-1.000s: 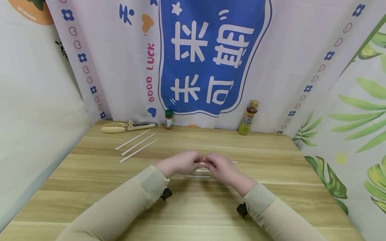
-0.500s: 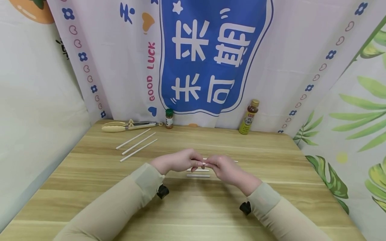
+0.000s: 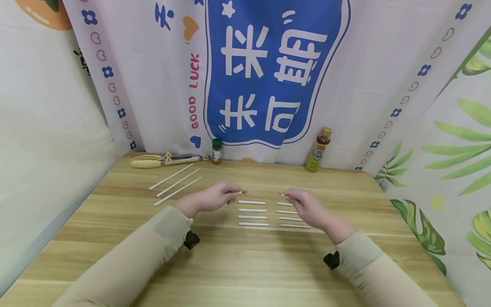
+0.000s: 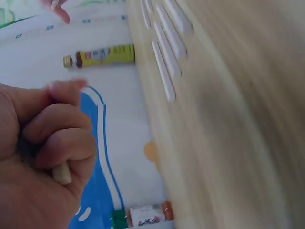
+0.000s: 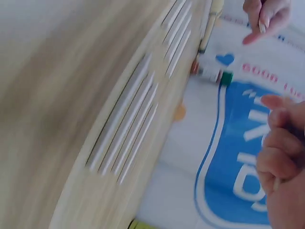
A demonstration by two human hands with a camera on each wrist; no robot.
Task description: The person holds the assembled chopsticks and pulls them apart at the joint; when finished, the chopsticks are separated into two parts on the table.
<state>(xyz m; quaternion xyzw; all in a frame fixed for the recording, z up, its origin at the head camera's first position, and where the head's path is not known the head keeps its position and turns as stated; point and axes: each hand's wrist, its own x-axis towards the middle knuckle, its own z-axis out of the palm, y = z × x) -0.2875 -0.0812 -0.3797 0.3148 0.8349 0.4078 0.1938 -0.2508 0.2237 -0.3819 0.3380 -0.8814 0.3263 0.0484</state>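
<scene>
My left hand [image 3: 212,197] is raised just left of a column of short white sticks [image 3: 252,209] on the table. Its curled fingers grip a short pale stick [image 4: 62,172], whose blunt end sticks out below them. Across from it, my right hand [image 3: 310,209] holds another short stick [image 5: 276,183], mostly hidden in the fist, over a second column of short white sticks [image 3: 287,212]. Several pieces lie in each column, roughly parallel; those on the right look slimmer, with tapered ends. My two hands are apart, with a gap between them.
Three long white sticks [image 3: 178,192] lie slanted at the left. Behind them are tongs [image 3: 165,162] with cream-coloured tips. A green-capped spice jar [image 3: 216,152] and a yellow-labelled sauce bottle [image 3: 318,151] stand along the back edge, against a printed cloth [image 3: 168,85].
My hands, earlier meeting fingertip to fingertip at a small white stick, have pulled apart left and right, each now holding a piece. Both columns of short sticks have come into fuller view.
</scene>
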